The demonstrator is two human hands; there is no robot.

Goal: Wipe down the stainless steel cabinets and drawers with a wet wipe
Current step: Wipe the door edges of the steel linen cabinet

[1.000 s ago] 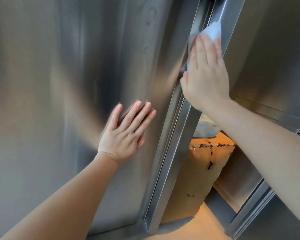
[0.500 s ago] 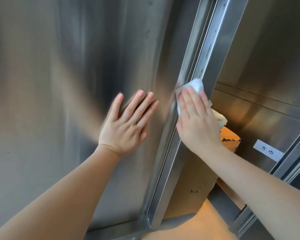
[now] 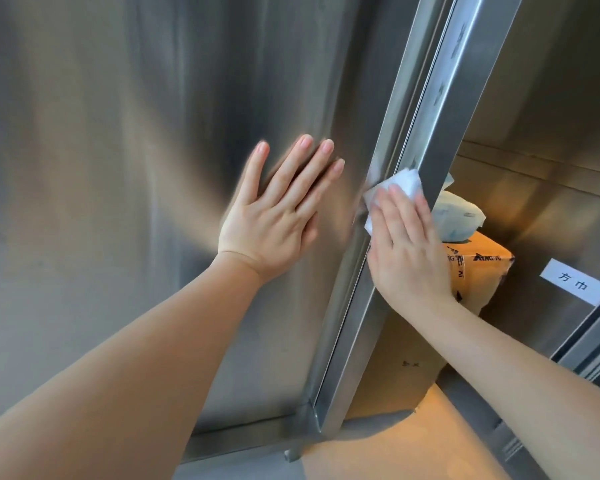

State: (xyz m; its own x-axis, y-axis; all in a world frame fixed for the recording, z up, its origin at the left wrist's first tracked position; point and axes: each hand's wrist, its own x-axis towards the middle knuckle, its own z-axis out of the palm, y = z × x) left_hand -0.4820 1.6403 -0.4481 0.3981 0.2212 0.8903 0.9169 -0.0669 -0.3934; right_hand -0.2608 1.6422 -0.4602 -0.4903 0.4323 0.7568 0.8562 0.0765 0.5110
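Observation:
A brushed stainless steel cabinet door (image 3: 125,188) fills the left and middle of the head view. Its folded right edge (image 3: 440,109) runs diagonally from top right down to the bottom centre. My left hand (image 3: 278,209) lies flat on the door face with the fingers spread, holding nothing. My right hand (image 3: 406,251) presses a white wet wipe (image 3: 400,183) against the door edge at mid height. The fingers cover most of the wipe; only its upper part shows.
Behind the door edge, inside the cabinet, a cardboard box (image 3: 478,268) with printed tape carries a pack of wipes (image 3: 459,216). A white label (image 3: 574,280) is stuck on the steel front at right. An orange-lit shelf floor (image 3: 406,445) lies below.
My right hand has slid the wipe down the door edge from near the top to mid height. My left hand has stayed flat on the door.

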